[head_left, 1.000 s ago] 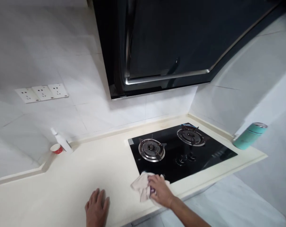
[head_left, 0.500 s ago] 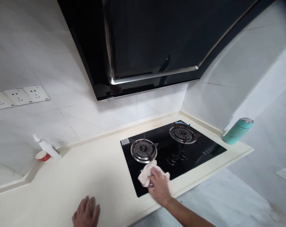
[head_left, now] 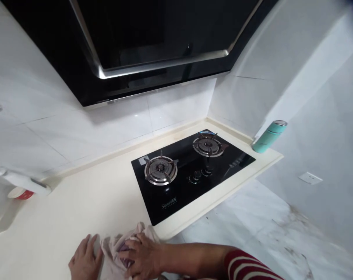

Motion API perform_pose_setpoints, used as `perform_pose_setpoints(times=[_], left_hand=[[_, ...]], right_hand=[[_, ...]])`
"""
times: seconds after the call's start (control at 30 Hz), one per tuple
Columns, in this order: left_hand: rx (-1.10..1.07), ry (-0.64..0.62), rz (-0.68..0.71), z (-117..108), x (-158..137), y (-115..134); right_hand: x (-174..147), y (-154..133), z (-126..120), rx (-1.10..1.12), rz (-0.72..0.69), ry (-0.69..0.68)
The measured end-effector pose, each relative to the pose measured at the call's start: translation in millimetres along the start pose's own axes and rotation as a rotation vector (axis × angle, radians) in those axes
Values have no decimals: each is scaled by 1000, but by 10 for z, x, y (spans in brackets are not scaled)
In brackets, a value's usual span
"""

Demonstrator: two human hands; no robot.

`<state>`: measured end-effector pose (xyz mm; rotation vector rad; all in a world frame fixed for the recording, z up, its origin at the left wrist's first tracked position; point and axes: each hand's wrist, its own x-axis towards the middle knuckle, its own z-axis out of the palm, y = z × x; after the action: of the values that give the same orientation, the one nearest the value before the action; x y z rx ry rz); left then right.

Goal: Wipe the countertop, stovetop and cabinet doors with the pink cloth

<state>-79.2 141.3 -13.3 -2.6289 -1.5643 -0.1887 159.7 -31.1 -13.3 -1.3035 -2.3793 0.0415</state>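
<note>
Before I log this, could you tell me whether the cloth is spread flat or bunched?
Bunched: the cloth sits crumpled under the right hand.

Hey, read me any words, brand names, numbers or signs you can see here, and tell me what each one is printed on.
Black glass hob: a short pale brand word near its front edge, too small and blurred to read.
Small label at the hob's back left corner: unreadable.
Teal flask: no lettering visible.
White bottle and red cup: no readable print.
Cloth under the right hand: no text.
</note>
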Motion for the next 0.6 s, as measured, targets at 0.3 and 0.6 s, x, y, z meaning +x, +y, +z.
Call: perform_pose_setpoints(times=[0.3, 0.6], left_hand=[[-80, -15, -36, -38, 11, 74], [-124, -29, -65, -54, 14, 76]], right_hand=[[-1393, 432, -742, 144, 504, -135], [-2057, 902, -1519, 156, 1142, 389]])
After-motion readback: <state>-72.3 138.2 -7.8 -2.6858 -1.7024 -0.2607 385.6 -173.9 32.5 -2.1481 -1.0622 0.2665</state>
